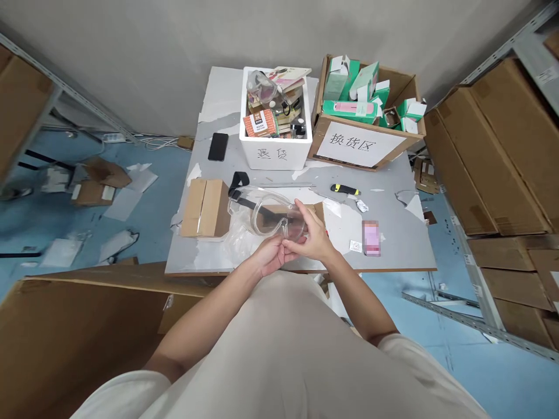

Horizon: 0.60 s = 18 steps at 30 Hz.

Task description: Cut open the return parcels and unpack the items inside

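Clear safety goggles [283, 219] with a black strap are held up over the near part of the table. My right hand [313, 234] grips their right side, fingers on the top edge and thumb below. At the lower rim, near the nose part, my left hand [271, 255] pinches the goggles, its fingers meeting the right thumb. The strap trails off to the left. Behind the goggles lies a cardboard piece [319, 214], partly hidden. Crumpled clear plastic [239, 241] sits beneath them, beside a closed carton [205, 208].
On the grey table [397, 256] stand a white foam box [276, 156] of mixed goods and a carton [321, 131] of green boxes. A phone [218, 146], a cutter [345, 189] and a pink item [372, 238] lie around. A large open carton [87, 331] is at lower left.
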Available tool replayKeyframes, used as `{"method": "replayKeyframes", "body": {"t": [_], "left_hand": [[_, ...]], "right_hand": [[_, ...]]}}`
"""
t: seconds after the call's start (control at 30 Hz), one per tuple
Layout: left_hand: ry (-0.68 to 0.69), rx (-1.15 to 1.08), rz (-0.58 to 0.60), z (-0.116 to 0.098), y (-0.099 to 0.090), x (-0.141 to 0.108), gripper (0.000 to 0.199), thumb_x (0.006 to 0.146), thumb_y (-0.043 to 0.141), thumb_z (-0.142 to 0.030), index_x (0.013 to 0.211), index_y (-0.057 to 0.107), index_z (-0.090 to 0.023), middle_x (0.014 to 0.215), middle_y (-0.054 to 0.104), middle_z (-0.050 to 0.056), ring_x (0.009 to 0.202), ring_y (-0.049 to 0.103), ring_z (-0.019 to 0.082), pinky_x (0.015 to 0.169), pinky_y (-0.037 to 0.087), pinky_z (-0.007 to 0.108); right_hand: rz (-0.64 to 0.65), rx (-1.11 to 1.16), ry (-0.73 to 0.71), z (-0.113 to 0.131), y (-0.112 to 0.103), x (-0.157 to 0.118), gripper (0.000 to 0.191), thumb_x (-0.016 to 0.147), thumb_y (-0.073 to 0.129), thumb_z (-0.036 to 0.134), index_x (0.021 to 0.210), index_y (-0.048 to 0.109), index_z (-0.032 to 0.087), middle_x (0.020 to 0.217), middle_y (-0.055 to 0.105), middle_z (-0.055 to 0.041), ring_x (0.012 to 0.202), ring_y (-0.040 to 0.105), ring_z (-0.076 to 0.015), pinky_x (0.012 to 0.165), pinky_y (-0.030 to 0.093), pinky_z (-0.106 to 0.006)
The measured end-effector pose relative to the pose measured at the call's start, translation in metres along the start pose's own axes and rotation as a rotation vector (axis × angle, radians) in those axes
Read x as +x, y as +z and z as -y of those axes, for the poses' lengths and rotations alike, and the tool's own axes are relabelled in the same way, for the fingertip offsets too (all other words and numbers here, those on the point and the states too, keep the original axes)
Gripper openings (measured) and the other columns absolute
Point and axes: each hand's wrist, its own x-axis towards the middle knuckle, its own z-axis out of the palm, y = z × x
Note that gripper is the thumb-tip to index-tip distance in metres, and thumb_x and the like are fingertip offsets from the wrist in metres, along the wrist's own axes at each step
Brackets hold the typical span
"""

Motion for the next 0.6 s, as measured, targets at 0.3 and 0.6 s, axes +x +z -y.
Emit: {"method": "replayKeyframes", "body": {"t": [0.3, 0.6], "left_hand": [[0.719, 0.129, -0.201, -0.028, -0.051, -0.021, 0.085, 0.068, 0.06, -0.077, 0.134, 0.049, -0.025, 0.139, 0.053, 0.015, 0.115, 0.062, 0.029, 0.087, 0.055, 0.042], [0.682, 0.286, -0.307, -0.032, -0.048, -0.011, 0.084, 0.065, 0.081, -0.048, 0.138, 0.047, -0.023, 0.122, 0.063, 0.013, 0.097, 0.07, 0.023, 0.078, 0.057, 0.035]], "right_hand": [[0.003, -0.276, 0.002, 0.005, -0.04, -0.011, 0.095, 0.076, 0.069, 0.04, 0.154, 0.019, 0.027, 0.135, 0.05, -0.0124, 0.119, 0.053, -0.0294, 0.097, 0.05, -0.048], [-0.026, -0.327, -0.034, -0.006, -0.039, -0.01, 0.098, 0.076, 0.07, 0.044, 0.154, 0.013, 0.025, 0.145, 0.045, -0.0136, 0.13, 0.047, -0.0309, 0.104, 0.045, -0.052]]}}
